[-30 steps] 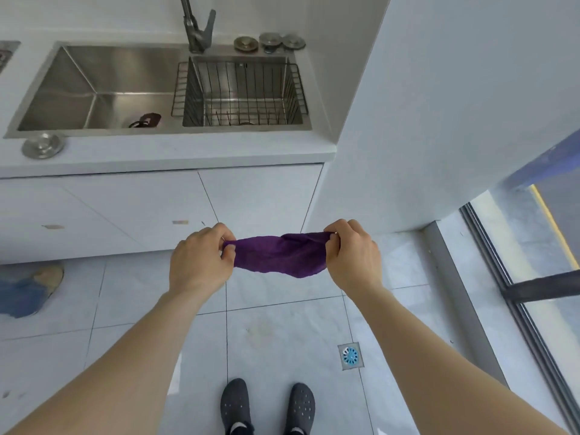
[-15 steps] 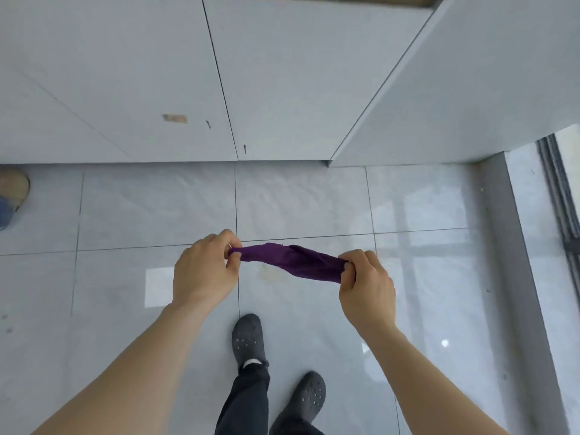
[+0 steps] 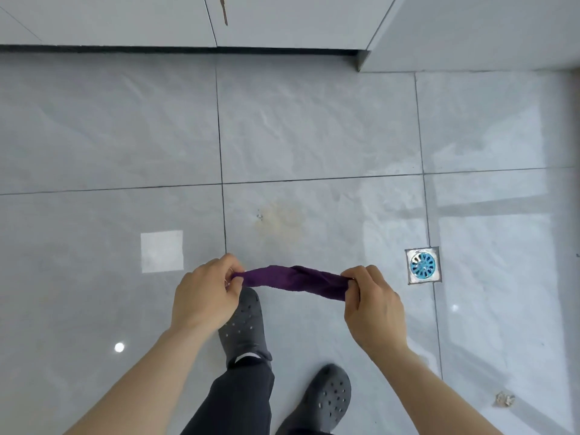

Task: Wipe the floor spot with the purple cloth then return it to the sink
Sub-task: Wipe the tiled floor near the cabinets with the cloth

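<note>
The purple cloth (image 3: pixel 293 280) is stretched into a twisted band between my two hands, held above the grey tiled floor. My left hand (image 3: pixel 205 291) pinches its left end and my right hand (image 3: pixel 372 304) pinches its right end. A yellowish-brown floor spot (image 3: pixel 279 221) lies on the tile just beyond the cloth, right of a grout line. The sink is out of view.
White cabinet doors (image 3: pixel 125 20) with a dark toe-kick run along the top. A square floor drain with a blue grate (image 3: pixel 422 265) sits to the right. My grey clogs (image 3: pixel 244 324) stand below the cloth. A crumpled scrap (image 3: pixel 504 399) lies at the lower right.
The view has tilted down from the sink and cabinets to the floor. Both hands kept the cloth and lowered with it, and the floor spot and the drain now show fully.
</note>
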A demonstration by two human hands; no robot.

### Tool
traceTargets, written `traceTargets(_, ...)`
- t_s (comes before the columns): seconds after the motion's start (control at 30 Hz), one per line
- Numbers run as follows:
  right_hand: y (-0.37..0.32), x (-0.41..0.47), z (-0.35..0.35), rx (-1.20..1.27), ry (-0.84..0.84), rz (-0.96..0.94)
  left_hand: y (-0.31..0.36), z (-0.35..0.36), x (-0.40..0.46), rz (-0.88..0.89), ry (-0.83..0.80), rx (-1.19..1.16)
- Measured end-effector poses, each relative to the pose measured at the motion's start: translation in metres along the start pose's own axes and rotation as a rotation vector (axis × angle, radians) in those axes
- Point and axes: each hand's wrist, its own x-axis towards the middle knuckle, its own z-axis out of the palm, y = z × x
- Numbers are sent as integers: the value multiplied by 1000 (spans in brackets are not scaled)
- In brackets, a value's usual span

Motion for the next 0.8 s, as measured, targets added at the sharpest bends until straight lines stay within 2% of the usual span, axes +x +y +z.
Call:
traceTargets(0.27, 36, 80, 112, 20, 206, -16, -49, 76, 106, 71, 81, -45)
traceTargets(0.43, 44, 135, 162, 50, 348, -71, -70, 113, 163, 230, 111, -10)
traceTargets(0.57, 43, 178, 176, 87, 448, -110, -73, 143, 174, 358, 44, 9)
traceTargets(0.8, -2, 214, 181, 93, 564, -360, -63, 152, 178, 433, 7, -138)
